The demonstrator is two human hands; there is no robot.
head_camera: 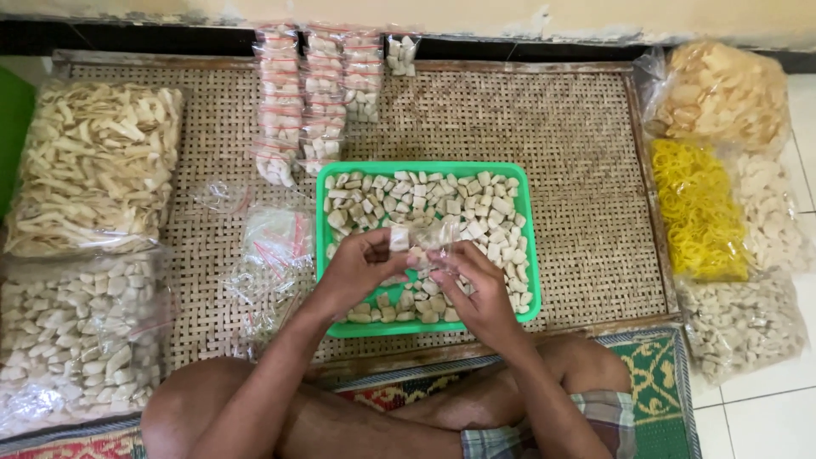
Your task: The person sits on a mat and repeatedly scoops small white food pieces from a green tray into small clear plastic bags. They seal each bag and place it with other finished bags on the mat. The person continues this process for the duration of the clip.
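Both hands meet right over the green plastic tray (323,246) of pale cracker chunks: left hand (357,270) pinches one white chunk (399,239) upright, right hand (476,289) grips the small clear plastic bag (433,236) just beside it.

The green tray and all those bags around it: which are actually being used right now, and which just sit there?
In use:
left hand
right hand
small clear bag held between both hands
green tray of pale pieces
empty clear bags
filled small packs

Lying about:
big bag of strips
yellow crackers bag
woven mat
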